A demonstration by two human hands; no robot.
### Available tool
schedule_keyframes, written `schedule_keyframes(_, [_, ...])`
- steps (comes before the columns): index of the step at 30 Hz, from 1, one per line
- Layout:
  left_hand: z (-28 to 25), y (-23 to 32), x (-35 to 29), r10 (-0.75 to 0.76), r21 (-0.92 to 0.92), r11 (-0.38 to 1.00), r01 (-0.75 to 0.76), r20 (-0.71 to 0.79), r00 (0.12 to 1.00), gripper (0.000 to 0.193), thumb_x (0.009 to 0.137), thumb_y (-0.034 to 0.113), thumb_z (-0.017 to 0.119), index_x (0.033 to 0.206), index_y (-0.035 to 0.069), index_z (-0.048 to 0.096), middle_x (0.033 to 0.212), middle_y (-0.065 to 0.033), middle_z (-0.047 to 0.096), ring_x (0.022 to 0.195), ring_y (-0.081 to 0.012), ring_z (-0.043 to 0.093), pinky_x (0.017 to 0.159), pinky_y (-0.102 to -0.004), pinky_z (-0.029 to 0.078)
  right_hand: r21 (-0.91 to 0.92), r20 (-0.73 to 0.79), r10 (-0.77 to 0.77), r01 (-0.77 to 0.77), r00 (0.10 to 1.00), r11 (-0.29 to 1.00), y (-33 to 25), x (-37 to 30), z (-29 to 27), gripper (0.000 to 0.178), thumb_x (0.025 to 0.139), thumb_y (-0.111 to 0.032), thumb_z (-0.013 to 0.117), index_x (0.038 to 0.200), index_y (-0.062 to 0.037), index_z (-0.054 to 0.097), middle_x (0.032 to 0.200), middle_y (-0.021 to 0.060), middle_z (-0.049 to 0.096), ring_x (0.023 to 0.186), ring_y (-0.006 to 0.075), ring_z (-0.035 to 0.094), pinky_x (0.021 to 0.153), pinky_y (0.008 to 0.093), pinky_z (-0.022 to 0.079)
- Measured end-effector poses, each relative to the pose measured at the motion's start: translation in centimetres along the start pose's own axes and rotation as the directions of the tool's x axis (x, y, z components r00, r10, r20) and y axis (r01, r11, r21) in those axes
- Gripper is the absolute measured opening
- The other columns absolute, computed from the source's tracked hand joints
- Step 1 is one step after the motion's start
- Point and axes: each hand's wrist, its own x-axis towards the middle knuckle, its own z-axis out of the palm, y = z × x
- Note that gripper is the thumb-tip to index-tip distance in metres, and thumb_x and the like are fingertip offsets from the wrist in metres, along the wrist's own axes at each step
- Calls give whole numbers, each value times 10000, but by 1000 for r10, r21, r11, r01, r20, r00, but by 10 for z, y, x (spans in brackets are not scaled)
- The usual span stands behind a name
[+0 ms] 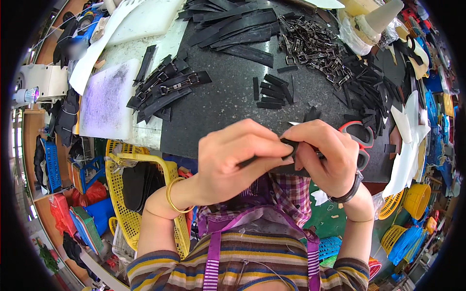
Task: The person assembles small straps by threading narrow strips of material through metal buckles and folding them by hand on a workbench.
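My left hand and my right hand meet in front of me at the near edge of the dark tabletop. A small black strip is pinched between the fingertips of both; much of it is hidden by the fingers. Beside my right hand lie scissors with red-and-black handles, partly covered by that hand. Just beyond my hands sits a small group of short black strips. Farther left, several longer black straps with metal buckles lie in a pile.
Long black strips are heaped at the far side, beside a pile of metal buckles. More short black pieces lie at the right. A stained white board is at the left, above a yellow basket. A cone-shaped spool stands far right.
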Motion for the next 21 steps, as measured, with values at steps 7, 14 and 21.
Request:
schedule_keyframes(7, [4, 13, 1, 123, 25, 992, -123, 8, 992, 205, 709, -71, 727, 880, 25, 667, 802, -89, 617, 705, -226, 644, 613, -305, 538, 92, -14, 30, -28, 999, 995, -6, -9, -6, 249, 697, 101, 591, 900, -42, 608, 737, 62, 620, 545, 200, 598, 498, 270, 471])
schedule_keyframes(14, [-3, -8, 14, -218, -258, 914, 313, 340, 915, 121, 843, 74, 649, 870, -44, 645, 859, -110, 634, 748, -143, 617, 670, -238, 498, 223, 279, 164, -230, 946, 947, -6, -7, -23, 224, 727, 100, 527, 870, -60, 589, 694, 65, 594, 568, 200, 617, 516, 292, 451])
schedule_keyframes(21, [2, -13, 6, -392, -433, 748, 503, 324, 861, 122, 850, 119, 654, 857, 0, 629, 805, -74, 616, 720, -137, 582, 655, -242, 452, 252, 193, 20, -70, 981, 965, -2, -7, -18, 172, 774, 4, 647, 929, -54, 601, 675, 48, 620, 534, 142, 634, 492, 239, 467])
